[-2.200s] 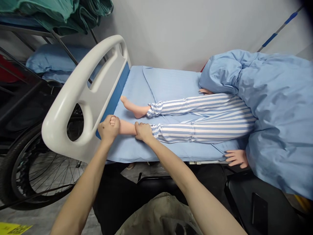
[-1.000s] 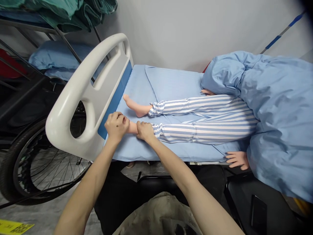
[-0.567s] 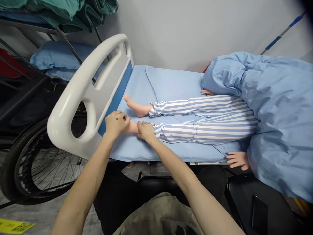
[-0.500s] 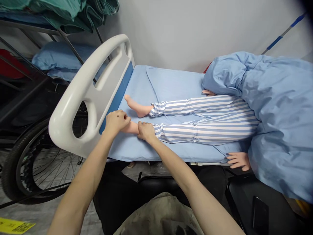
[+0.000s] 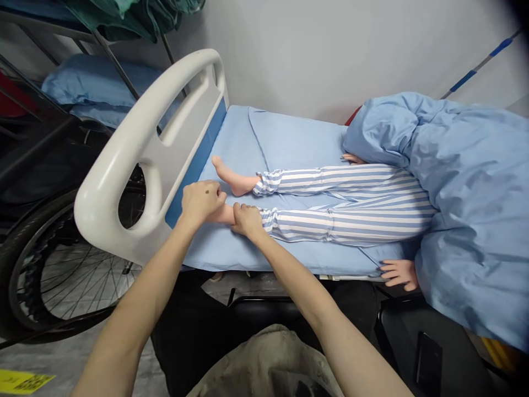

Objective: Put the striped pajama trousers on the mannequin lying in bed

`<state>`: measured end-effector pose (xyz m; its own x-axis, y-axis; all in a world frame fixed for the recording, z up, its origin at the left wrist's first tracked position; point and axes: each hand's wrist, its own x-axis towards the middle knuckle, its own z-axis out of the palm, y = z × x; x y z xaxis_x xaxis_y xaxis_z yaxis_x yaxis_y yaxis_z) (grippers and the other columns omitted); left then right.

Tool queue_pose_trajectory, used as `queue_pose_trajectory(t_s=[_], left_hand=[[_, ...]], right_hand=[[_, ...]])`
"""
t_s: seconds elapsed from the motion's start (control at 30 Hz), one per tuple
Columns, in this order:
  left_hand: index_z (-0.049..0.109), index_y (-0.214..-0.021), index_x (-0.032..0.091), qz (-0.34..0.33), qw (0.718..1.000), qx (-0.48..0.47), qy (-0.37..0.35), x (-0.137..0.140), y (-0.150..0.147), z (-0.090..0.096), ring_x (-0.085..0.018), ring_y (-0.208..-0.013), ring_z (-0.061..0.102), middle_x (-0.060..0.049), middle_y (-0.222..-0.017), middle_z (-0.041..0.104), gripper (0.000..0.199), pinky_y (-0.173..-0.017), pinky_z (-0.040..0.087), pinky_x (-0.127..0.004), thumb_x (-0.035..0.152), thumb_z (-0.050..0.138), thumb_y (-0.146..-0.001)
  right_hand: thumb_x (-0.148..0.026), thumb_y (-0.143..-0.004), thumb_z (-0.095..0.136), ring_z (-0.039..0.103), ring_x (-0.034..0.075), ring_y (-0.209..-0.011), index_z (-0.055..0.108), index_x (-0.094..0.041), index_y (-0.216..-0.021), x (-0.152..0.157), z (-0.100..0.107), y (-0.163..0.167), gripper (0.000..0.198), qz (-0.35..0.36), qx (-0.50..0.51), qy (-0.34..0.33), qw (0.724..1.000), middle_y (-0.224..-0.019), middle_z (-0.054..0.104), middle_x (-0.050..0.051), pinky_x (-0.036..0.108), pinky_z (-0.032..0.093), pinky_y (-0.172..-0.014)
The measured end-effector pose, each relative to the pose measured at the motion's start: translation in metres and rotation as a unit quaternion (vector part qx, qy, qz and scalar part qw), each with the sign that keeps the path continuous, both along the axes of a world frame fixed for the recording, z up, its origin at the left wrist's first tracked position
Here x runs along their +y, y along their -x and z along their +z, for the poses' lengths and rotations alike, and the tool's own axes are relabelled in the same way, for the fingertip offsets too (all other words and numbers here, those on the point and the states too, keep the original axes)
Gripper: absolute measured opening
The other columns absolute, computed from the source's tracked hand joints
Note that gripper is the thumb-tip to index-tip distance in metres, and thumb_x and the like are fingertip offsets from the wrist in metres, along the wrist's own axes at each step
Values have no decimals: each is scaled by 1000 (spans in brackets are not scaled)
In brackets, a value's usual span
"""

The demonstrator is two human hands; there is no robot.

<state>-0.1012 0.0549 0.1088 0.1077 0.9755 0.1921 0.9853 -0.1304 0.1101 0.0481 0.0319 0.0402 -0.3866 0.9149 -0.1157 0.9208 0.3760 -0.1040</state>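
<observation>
A manikin in blue-and-white striped trousers (image 5: 372,220) lies on the bed, its upper body under a blue quilt (image 5: 475,209). My left hand (image 5: 202,203) is closed around the toe end of the manikin's near foot (image 5: 222,214) and hides most of it. Just above, at the ankle by the gathered cuff, my right hand (image 5: 248,220) is wrapped round the same leg. The far foot (image 5: 235,177) rests on the sheet with its toes up, apart from my hands. One manikin hand (image 5: 400,274) pokes out at the mattress's near edge.
A white-and-blue footboard (image 5: 136,127) rises close to my left hand. Left of it stands a wheelchair wheel (image 5: 70,281). A black chair (image 5: 450,331) with a phone (image 5: 428,361) on it is at the lower right. Behind the bed is a grey wall (image 5: 330,49).
My left hand has tilted slightly at the near foot, its knuckles a little higher and to the right. My right hand keeps its hold at the ankle. The view has shifted slightly.
</observation>
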Motion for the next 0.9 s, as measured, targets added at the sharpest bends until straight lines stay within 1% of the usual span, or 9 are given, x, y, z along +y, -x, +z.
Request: queue_pose_trajectory(t_s=[0.13, 0.27, 0.37, 0.47, 0.63, 0.7, 0.77, 0.83, 0.9], left_hand=[[71, -79, 17, -67, 993, -55, -82, -30, -7, -35, -31, -96, 62, -15, -89, 69, 22, -105, 37, -53, 25, 51, -82], [72, -78, 19, -103, 985, -86, -106, -37, -13, -51, -33, -98, 61, -16, -93, 70, 22, -100, 40, -54, 24, 51, -83], [72, -76, 18, -110, 986, -68, -101, -33, -11, -41, -33, -95, 63, -17, -88, 71, 22, -96, 42, -53, 23, 51, -82], [73, -74, 18, -124, 989, -45, -65, -21, -2, -20, -32, -90, 64, -15, -82, 71, 21, -94, 42, -50, 22, 53, -78], [70, -67, 22, -72, 988, -117, 69, 13, 19, 6, -27, -79, 65, -8, -78, 73, 21, -77, 45, -39, 26, 51, -74], [68, -63, 22, -93, 968, -195, 128, 24, 26, 6, -25, -76, 65, -6, -75, 73, 19, -74, 46, -35, 28, 52, -71], [67, -66, 22, -104, 928, -321, 161, 27, 29, 2, -23, -75, 66, -5, -72, 72, 17, -75, 48, -33, 30, 53, -69], [68, -73, 21, -80, 873, -456, 151, 21, 30, -5, -22, -73, 67, -4, -71, 72, 18, -74, 51, -33, 34, 55, -69], [67, -79, 20, -31, 830, -548, 100, 9, 27, -14, -22, -73, 68, -5, -72, 72, 21, -75, 53, -34, 36, 57, -70]], right_hand=[[-34, -83, 65, 68, 27, -97, 50, -14, -117, -3, 1, -1, 42, -2, -1, -8, 1000, -110, 68, 15, 37, 53, -87], [-36, -87, 59, 69, 26, -94, 51, -16, -114, -2, -1, 0, 35, -10, 3, -13, 1000, -108, 68, 13, 37, 53, -85], [-36, -86, 60, 69, 26, -93, 51, -16, -114, -2, 0, 1, 35, -11, -1, -17, 1000, -107, 68, 13, 36, 53, -83], [-37, -82, 66, 69, 27, -96, 51, -16, -116, -4, 4, 1, 43, -10, -14, -8, 1000, -108, 68, 13, 37, 53, -86], [-38, -80, 69, 69, 27, -95, 51, -15, -115, -6, 8, 2, 45, -15, -22, -10, 1000, -108, 69, 14, 36, 53, -84], [-38, -81, 68, 69, 27, -95, 51, -15, -116, -7, 8, 3, 45, -13, -24, -13, 1000, -109, 69, 15, 36, 53, -83], [-38, -82, 68, 69, 28, -95, 51, -15, -116, -7, 8, 3, 45, -13, -30, -9, 999, -109, 69, 16, 36, 53, -83], [-37, -81, 68, 70, 28, -95, 52, -15, -116, -7, 9, 4, 44, -14, -35, -4, 999, -108, 69, 15, 37, 53, -82], [-36, -81, 68, 70, 28, -95, 53, -15, -116, -7, 10, 5, 44, -15, -38, -4, 999, -108, 69, 15, 37, 53, -82]])
